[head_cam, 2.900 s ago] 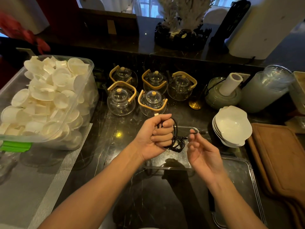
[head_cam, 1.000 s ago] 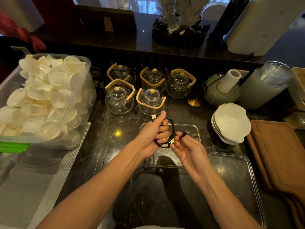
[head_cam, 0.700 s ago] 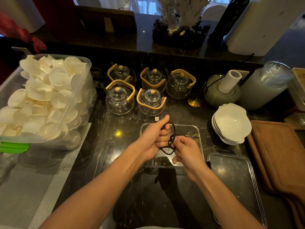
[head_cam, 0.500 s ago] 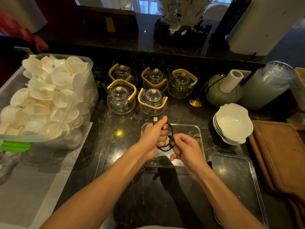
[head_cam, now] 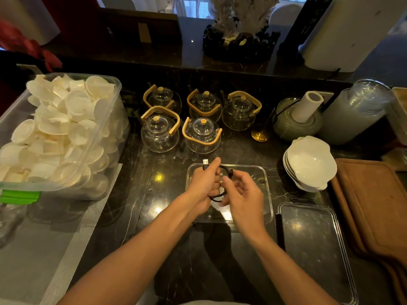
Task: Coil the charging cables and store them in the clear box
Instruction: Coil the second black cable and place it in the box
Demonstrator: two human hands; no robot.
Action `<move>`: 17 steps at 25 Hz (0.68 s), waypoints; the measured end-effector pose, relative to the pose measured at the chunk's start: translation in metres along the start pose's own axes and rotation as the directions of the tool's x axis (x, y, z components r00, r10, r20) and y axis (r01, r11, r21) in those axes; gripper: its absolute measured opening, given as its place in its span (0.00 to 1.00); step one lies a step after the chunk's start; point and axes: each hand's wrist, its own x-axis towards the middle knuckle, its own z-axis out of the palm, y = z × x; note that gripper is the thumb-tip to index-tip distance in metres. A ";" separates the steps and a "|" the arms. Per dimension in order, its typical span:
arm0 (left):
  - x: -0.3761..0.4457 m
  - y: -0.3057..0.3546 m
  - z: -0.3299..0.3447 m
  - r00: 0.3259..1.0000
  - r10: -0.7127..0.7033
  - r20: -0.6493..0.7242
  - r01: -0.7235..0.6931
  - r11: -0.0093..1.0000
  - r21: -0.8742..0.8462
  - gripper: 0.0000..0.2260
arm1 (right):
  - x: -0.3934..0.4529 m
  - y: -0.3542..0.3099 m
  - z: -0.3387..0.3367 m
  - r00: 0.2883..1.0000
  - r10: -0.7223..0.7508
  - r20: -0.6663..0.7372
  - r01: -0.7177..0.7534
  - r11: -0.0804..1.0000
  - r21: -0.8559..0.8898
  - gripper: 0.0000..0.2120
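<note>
My left hand (head_cam: 203, 183) is closed around a coiled black charging cable (head_cam: 225, 170), whose silver USB plug sticks up above the thumb. My right hand (head_cam: 242, 192) is right beside the coil with its fingers loosely spread, fingertips touching the loops; whether it grips them I cannot tell. Both hands hover over the clear box (head_cam: 265, 179), which stands open on the dark marble counter. I see nothing lying inside the box. The box's clear lid (head_cam: 312, 243) lies flat to the right of it.
Several glass teapots (head_cam: 201, 135) with wooden handles stand just behind the box. A big plastic tub of white cups (head_cam: 55, 133) fills the left. Stacked white bowls (head_cam: 310, 161) and a wooden board (head_cam: 374, 205) sit at the right.
The loose tail of the cable has been wound into the coil on my left hand. My right hand closed on the loops, then opened its fingers again beside them.
</note>
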 end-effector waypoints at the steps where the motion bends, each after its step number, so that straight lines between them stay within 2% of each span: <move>1: 0.001 0.000 -0.002 1.000 -0.015 0.017 0.015 1.000 -0.017 0.17 | 0.003 -0.003 -0.003 0.999 -0.022 -0.045 0.021 1.000 -0.021 0.04; 2: 0.001 -0.001 -0.004 0.999 -0.035 0.035 0.036 0.998 -0.048 0.17 | 0.006 -0.006 -0.007 0.998 -0.022 -0.066 0.021 1.000 -0.017 0.04; 4: 0.004 0.000 -0.008 0.994 -0.076 0.072 0.086 0.985 -0.151 0.17 | 0.012 -0.014 -0.014 0.999 0.048 -0.017 -0.045 0.988 0.146 0.07; 6: 0.008 0.005 -0.010 0.989 -0.092 0.118 0.117 0.968 -0.222 0.18 | 0.014 -0.020 -0.021 0.991 0.125 0.045 -0.133 0.927 0.350 0.09; 9: 0.010 0.011 -0.010 0.980 -0.076 0.182 0.116 0.969 -0.220 0.18 | 0.018 -0.018 -0.030 0.956 0.284 0.072 -0.279 0.808 0.519 0.11; 11: 0.008 0.011 -0.009 0.975 -0.034 0.219 0.061 0.991 -0.121 0.17 | 0.025 -0.013 -0.033 0.886 0.443 0.138 -0.444 0.720 0.534 0.09; 14: 0.006 0.007 -0.007 0.976 0.027 0.216 -0.042 0.997 0.065 0.18 | 0.035 -0.007 -0.037 0.724 0.607 0.328 -0.686 0.584 0.433 0.05; 15: 0.005 0.006 -0.007 0.975 0.033 0.219 -0.056 0.994 0.099 0.18 | 0.037 -0.005 -0.038 0.696 0.615 0.371 -0.718 0.587 0.374 0.05; 17: 0.005 0.004 -0.008 0.974 0.038 0.223 -0.070 0.988 0.136 0.18 | 0.038 -0.002 -0.038 0.688 0.597 0.412 -0.719 0.636 0.279 0.06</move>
